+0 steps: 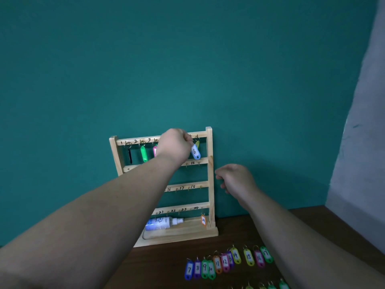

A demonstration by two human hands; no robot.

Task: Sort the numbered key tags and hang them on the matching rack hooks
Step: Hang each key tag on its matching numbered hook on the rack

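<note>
While the left hand pinches the ring of the blue tag marked 6 at the rack's top rail, hooking it seems the step in hand. The right hand hangs loosely curled, empty. Next probably comes tag 7, lying on the surface. The lower rails read 12, 16 to 18 and 21 to 24.

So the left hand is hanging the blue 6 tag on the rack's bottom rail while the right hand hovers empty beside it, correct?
Wrong rail. In the head view the left hand holds the blue 6 tag at the top rail of the rack, not the bottom one. The right hand does hover empty beside it.
</note>
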